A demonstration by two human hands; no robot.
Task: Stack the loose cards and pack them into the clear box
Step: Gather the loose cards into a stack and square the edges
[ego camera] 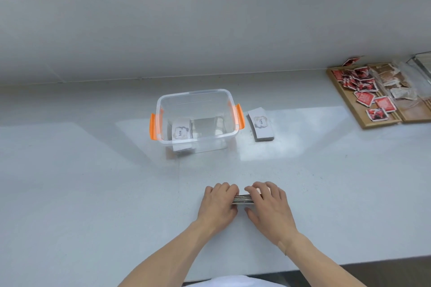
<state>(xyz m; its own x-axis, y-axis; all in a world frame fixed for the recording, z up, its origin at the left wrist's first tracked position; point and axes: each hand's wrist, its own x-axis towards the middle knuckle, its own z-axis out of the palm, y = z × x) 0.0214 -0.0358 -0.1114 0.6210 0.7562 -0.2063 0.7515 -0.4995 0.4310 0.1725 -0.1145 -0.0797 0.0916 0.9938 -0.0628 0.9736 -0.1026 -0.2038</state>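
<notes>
A clear plastic box (163, 102) with orange side latches stands open in the middle of the pale table. Inside it lies a stack of white cards (180, 132) marked "love". A second white card stack (260, 124) rests on the table just right of the box. Near the front edge, my left hand (218, 202) and my right hand (270, 205) press together from both sides on a card stack (242, 198) lying on the table. Only that stack's striped edge shows between my fingers.
A wooden tray (349, 102) with several red and brown sachets sits at the far right. A grey wall runs along the back of the table. The table's front edge is close below my forearms.
</notes>
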